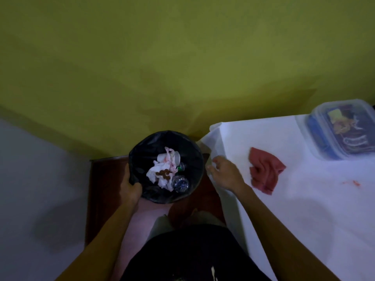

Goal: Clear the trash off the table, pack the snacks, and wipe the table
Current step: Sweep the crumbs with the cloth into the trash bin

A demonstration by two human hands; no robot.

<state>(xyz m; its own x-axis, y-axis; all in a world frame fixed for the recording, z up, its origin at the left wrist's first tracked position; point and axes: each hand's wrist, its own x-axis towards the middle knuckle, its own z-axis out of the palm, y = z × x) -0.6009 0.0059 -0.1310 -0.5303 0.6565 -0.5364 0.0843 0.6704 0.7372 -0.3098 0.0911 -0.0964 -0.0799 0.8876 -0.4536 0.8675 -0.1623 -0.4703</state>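
Note:
A black-lined trash bin [194,155] stands on the floor left of the table. Inside it lie crumpled white tissues [160,175] with brown crumbs, a white cup and a clear plastic bottle [181,184]. My left hand [129,187] grips the bin's near-left rim. My right hand [225,174] hovers at the table's left edge, fingers spread, holding nothing. A crumpled red cloth [264,170] lies on the white tablecloth [304,209] just right of that hand. A clear lidded container [343,128] with snack packets sits at the table's far right.
A small red smear [353,183] marks the cloth right of the red rag. A green wall rises behind the bin and table. Dark wooden floor or furniture shows under the bin, and my dark clothing fills the bottom centre.

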